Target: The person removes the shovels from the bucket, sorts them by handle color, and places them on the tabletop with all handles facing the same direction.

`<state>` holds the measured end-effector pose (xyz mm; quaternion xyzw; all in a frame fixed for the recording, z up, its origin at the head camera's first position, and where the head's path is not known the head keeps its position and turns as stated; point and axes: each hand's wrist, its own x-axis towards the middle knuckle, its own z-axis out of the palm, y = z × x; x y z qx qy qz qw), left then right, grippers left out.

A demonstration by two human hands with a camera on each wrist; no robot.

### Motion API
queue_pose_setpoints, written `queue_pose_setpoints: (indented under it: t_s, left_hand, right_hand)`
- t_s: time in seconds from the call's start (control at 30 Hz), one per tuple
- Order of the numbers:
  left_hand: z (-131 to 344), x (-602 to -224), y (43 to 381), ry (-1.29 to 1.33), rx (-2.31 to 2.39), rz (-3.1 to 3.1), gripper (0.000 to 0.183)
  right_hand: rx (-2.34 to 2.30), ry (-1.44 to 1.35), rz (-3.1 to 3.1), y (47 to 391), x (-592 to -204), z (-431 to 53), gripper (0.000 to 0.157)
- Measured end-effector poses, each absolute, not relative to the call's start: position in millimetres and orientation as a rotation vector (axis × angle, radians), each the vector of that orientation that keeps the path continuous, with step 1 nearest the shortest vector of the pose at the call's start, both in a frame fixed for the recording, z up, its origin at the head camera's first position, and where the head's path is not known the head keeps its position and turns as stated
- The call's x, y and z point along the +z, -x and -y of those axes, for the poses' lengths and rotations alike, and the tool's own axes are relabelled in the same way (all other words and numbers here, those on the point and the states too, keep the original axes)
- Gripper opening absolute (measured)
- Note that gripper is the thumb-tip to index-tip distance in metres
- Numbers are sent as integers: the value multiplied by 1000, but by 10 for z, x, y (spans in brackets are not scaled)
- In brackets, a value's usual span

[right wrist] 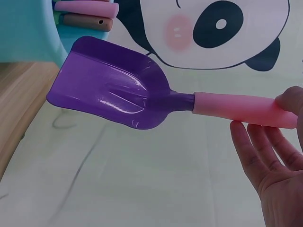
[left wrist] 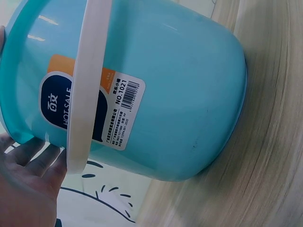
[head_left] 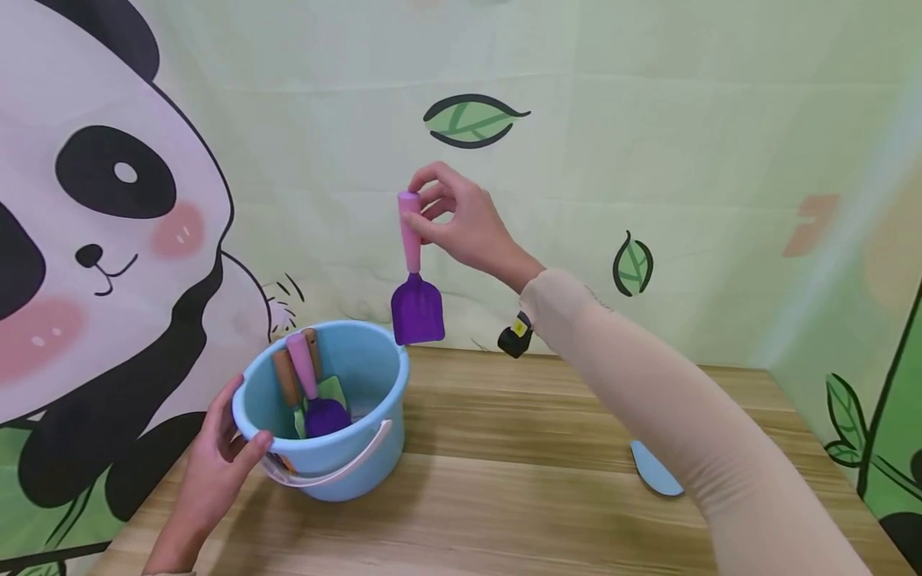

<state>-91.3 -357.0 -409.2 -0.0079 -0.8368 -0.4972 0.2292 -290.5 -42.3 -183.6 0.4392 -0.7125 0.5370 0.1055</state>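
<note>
My right hand (head_left: 464, 220) pinches the pink handle of a toy shovel (head_left: 418, 312) with a purple blade. The shovel hangs blade-down in the air, to the right of and above the rim of a light blue bucket (head_left: 367, 460). With thumb and fingers, my left hand (head_left: 219, 472) grips the bucket's rim on its left side. Inside the bucket lean a second purple tool with a pink handle (head_left: 302, 364) and two brown-handled tools with green ends. In the left wrist view, the bucket's white carrying handle (left wrist: 87, 90) crosses a printed label (left wrist: 120, 111).
The bucket stands on a wood-grain table (head_left: 497, 512). A light blue rounded piece (head_left: 655, 470) lies at the right, partly behind my right sleeve. A cloth backdrop (head_left: 648, 120) with a panda and leaves rises behind the table.
</note>
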Motion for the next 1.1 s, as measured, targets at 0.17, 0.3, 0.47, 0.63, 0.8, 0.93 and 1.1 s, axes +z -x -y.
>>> queue_pose_setpoints:
  t_s: [0.17, 0.3, 0.47, 0.63, 0.8, 0.93, 1.1]
  left_hand:
    - [3568, -4094, 915, 17, -1368, 2304, 85]
    - [3572, -4094, 918, 17, -1368, 2301, 85]
    - [3588, -4096, 915, 8, -1359, 2305, 85]
    - [3596, -4101, 912, -5, -1356, 2312, 86]
    - [3599, -4110, 906, -2, -1353, 2304, 86]
    - [3588, -4103, 891, 7, -1357, 2297, 86]
    - [3581, -4094, 881, 14, -1367, 2292, 85]
  right_hand:
    - [1594, -1231, 2135, 2863, -1819, 272, 23]
    - [1593, -1181, 2160, 2913, -1864, 145, 24]
    - [1574, -1124, 2198, 2988, -1939, -27, 25]
    - [1537, -1066, 2224, 3047, -1995, -211, 27]
    - [1508, -1010, 2248, 3089, -2056, -390, 28]
    - [1510, -963, 2274, 3135, -2124, -527, 28]
    - [1488, -899, 2314, 3175, -2221, -689, 29]
